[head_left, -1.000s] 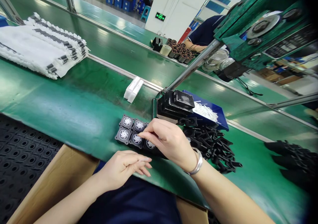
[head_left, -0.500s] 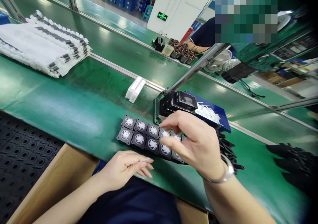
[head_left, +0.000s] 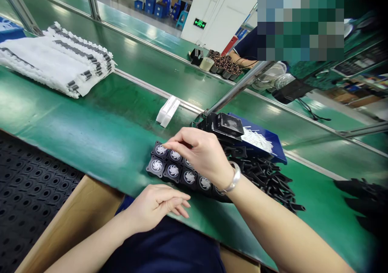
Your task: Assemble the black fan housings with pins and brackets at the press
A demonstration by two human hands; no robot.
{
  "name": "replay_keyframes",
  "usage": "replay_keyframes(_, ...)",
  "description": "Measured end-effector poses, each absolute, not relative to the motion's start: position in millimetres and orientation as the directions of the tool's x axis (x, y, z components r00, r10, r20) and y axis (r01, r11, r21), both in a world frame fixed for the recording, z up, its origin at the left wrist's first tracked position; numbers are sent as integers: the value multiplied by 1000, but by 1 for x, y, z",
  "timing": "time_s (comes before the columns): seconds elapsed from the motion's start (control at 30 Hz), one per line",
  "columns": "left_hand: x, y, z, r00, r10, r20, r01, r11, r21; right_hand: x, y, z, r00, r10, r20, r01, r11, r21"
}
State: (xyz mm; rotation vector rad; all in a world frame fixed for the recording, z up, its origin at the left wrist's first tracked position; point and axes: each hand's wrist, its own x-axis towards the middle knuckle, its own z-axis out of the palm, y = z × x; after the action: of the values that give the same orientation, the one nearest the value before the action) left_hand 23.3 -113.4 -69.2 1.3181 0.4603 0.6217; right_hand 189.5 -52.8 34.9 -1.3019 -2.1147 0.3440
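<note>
Two rows of square black pieces [head_left: 156, 166], each with a white swirl pattern in a round centre, lie side by side on the green bench. Above the back row is my right hand [head_left: 201, 154], wearing a silver bracelet. Its thumb and forefinger are pinched together over the far-left piece [head_left: 160, 148]; whatever is between the tips is too small to make out. Part of both rows is hidden beneath that hand. My left hand [head_left: 162, 206] rests near the bench's front edge, in front of the rows, its fingers loosely stretched and nothing visibly held.
Behind my right hand stand a black block [head_left: 229, 124] and a blue bin [head_left: 277, 150] of white strips. Black parts [head_left: 266, 180] are heaped to the right. White blocks [head_left: 167, 111] and a layered white stack [head_left: 54, 65] lie further left. A co-worker's arm [head_left: 242, 59] shows across the bench.
My right hand has moved left along the rows to the far-left end, and its thumb and forefinger have closed together. The heap of black parts is more exposed. My left hand stays nearly still.
</note>
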Motion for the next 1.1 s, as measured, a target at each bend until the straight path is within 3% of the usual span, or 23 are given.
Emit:
replay_keyframes(0.13, 23, -113, -70, 754, 655, 41, -149, 109, 983, 183, -40, 24, -357, 878, 319, 786, 467, -406)
replay_keyframes(0.33, 23, -113, -71, 765, 642, 46, -140, 95, 986, 185, -36, 11, -380, 887, 261, 818, 454, -354)
replay_keyframes(0.43, 22, -112, -71, 767, 639, 52, -136, 84, 987, 183, -34, 7, -446, 843, 300, 838, 511, -191)
replay_keyframes(0.57, 22, -111, -70, 767, 638, 66, -137, 62, 989, 188, -36, 23, -459, 759, 461, 870, 488, 63)
replay_keyframes(0.7, 21, -111, -70, 766, 635, 102, -125, -8, 992, 226, -46, 61, -233, 738, 634, 964, 263, 47)
replay_keyframes(0.8, 20, -111, -73, 769, 631, 106, -108, -35, 994, 278, -52, 84, 110, 730, 674, 993, -59, -98)
replay_keyframes(0.9, 20, -112, -76, 770, 626, 122, -126, -38, 991, 331, -57, 89, 340, 795, 503, 940, -278, -196)
replay_keyframes(1.0, 20, -112, -77, 775, 622, 114, -121, -31, 992, 367, -60, 76, 367, 916, 163, 927, -347, -138)
replay_keyframes(1.1, 22, -112, -76, 778, 622, 84, -89, -23, 996, 390, -54, 52, 368, 930, 13, 925, -365, -103)
